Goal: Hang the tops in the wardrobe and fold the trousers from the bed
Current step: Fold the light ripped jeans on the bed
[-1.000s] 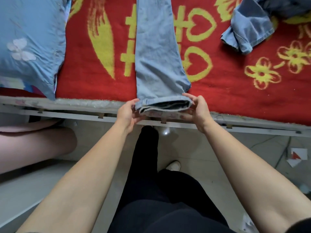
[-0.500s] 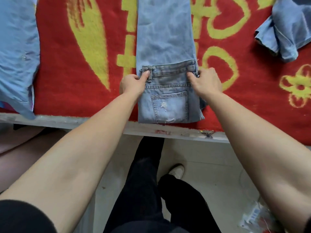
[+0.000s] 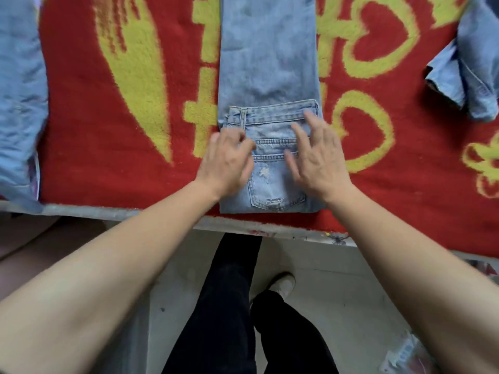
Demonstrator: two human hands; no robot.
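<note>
The jeans are lying on the bed, waist end folded over the legs. Both the left hand and right hand are resting open on the fold, gripping nothing. Being thick, floppy denim, they are likely needing a two-handed grip at the fold's side edges.

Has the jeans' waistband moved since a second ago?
Yes. The waistband was at the bed's near edge; it now lies folded up onto the legs, farther onto the red blanket.
</note>
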